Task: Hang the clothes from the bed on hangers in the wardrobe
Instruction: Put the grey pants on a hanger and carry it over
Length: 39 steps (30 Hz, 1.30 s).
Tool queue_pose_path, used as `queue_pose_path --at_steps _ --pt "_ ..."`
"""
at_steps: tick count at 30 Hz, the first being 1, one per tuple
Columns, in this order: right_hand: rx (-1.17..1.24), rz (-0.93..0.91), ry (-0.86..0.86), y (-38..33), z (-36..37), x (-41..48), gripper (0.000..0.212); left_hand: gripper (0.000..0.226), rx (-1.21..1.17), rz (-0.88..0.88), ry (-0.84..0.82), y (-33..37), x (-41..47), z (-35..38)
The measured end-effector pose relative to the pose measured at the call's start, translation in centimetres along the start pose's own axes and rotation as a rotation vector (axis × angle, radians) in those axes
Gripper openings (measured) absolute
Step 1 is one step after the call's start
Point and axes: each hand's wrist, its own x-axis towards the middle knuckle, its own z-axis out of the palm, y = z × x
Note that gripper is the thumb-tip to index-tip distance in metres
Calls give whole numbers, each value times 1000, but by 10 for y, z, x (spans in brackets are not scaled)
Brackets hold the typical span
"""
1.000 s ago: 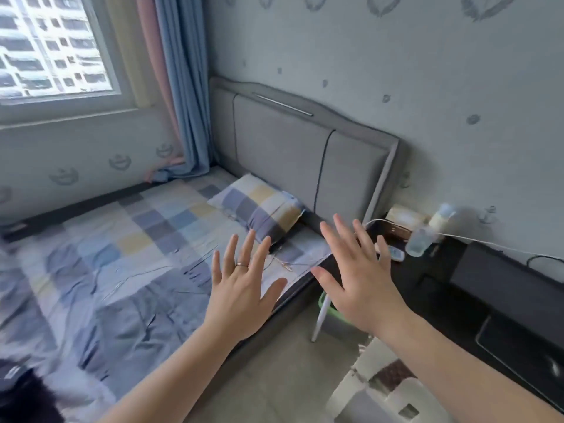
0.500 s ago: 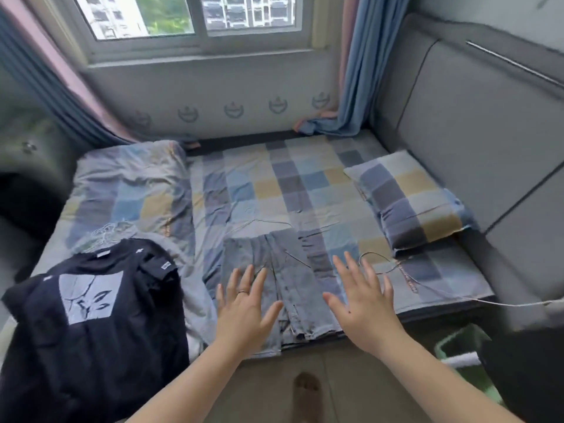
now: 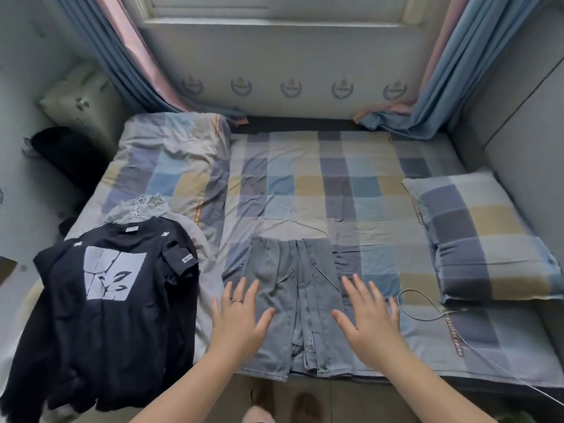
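Folded grey-blue jeans lie on the checked bed near its front edge. A thin wire hanger lies at their far end, its bar under the fabric. A black T-shirt with a white print lies at the left, draped over the bed's edge. More wire hangers lie on a grey garment just beyond the T-shirt's collar. My left hand hovers with spread fingers over the jeans' left edge. My right hand is spread over their right edge. Neither holds anything.
A checked pillow lies at the right by the grey headboard. A folded checked quilt lies at the back left. A white cable trails across the sheet at the right. Curtains hang by the window wall. My feet stand below the bed's edge.
The view has swung left from the headboard and bedside table to face the bed squarely. Both spread hands have stayed raised and now hover over the jeans.
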Motion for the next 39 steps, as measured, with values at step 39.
queue_pose_path --at_steps 39 --pt "568 383 -56 169 282 600 48 81 -503 -403 59 -136 560 286"
